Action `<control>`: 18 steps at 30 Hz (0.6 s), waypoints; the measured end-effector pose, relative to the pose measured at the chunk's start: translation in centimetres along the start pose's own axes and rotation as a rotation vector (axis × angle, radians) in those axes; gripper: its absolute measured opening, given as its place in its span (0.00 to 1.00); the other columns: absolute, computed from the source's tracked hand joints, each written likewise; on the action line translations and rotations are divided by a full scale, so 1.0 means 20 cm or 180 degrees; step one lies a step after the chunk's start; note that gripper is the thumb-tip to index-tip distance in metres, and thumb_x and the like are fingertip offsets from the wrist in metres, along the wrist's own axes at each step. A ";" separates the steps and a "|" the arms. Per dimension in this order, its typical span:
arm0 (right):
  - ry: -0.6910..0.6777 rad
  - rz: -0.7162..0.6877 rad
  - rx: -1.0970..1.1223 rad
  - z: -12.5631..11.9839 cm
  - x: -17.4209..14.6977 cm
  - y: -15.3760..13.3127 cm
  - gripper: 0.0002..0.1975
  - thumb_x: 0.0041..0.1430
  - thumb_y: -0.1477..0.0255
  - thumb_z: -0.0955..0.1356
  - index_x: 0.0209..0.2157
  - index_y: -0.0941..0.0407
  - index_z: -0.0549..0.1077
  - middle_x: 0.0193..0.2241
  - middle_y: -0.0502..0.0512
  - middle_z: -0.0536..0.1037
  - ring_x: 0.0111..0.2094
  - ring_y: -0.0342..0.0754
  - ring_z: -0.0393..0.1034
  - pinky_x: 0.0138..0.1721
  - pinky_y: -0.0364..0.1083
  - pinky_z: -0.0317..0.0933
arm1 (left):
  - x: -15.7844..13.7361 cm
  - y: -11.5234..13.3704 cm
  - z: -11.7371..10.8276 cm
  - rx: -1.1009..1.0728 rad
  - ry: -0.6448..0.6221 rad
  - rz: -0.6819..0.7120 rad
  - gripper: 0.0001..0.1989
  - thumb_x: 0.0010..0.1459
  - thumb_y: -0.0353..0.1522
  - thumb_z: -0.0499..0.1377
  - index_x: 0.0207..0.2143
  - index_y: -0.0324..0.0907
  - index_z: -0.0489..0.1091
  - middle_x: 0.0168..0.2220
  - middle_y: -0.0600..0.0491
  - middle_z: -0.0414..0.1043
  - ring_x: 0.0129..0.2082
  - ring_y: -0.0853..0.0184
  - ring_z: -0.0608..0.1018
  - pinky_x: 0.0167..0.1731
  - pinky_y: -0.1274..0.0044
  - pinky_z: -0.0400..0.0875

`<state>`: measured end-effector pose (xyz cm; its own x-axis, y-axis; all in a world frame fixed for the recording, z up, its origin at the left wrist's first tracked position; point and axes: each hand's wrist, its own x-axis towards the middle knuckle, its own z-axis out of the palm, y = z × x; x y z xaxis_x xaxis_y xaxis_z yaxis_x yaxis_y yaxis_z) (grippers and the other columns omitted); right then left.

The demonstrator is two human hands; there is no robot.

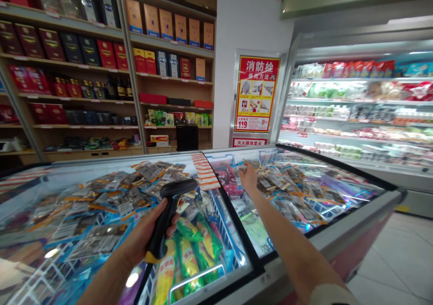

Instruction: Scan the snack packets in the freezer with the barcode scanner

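Observation:
My left hand (149,230) is wrapped round the handle of a black and yellow barcode scanner (171,205), its head pointing to the right above the chest freezer. Stretched out to the far side, my right hand (248,177) pinches a small packet (238,175) with a blue edge and a pale label. Beside that hand lies a spread of clear snack packets (287,183) with orange and blue edges. More such packets (115,192) lie across the left part of the freezer top. Below the scanner, yellow and green packages (194,255) show in a wire basket.
The chest freezer's frame (233,205) divides its glass top. An orange-striped strip (204,172) lies near the far edge. Wooden shelves (135,77) of boxes and bottles stand behind. A red poster (257,93) hangs on the wall, and an open refrigerated display (358,111) stands right.

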<state>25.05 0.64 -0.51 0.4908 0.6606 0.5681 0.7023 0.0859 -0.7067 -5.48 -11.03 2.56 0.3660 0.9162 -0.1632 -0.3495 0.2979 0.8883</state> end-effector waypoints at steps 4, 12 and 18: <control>-0.0116 -0.0101 -0.0621 0.00 0.08 0.05 0.24 0.48 0.77 0.59 0.50 0.59 0.57 0.43 0.59 0.69 0.40 0.51 0.65 0.42 0.46 0.54 | 0.00 0.00 0.00 0.0044 0.0086 -0.0025 0.14 0.45 0.40 0.57 0.29 0.38 0.64 0.16 0.56 0.64 0.14 0.75 0.66 0.13 0.82 0.60; -0.0584 -0.0385 -0.1721 0.02 0.13 0.13 0.17 0.54 0.75 0.56 0.45 0.55 0.64 0.41 0.58 0.69 0.44 0.50 0.61 0.44 0.47 0.50 | -0.01 0.00 0.01 0.0051 0.0205 -0.0102 0.16 0.44 0.42 0.58 0.30 0.38 0.64 0.16 0.57 0.64 0.14 0.74 0.66 0.13 0.82 0.60; -0.0716 -0.0471 -0.2454 -0.05 0.10 0.14 0.15 0.56 0.73 0.55 0.40 0.55 0.68 0.40 0.62 0.68 0.43 0.54 0.61 0.43 0.54 0.46 | 0.00 -0.01 -0.01 0.0133 0.0150 -0.0014 0.14 0.46 0.42 0.56 0.27 0.38 0.63 0.17 0.56 0.65 0.14 0.75 0.65 0.14 0.82 0.60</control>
<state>28.48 1.50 -1.01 0.3074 0.8236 0.4766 0.9494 -0.2990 -0.0957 -5.58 -11.09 2.23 0.3261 0.9268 -0.1864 -0.3112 0.2914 0.9046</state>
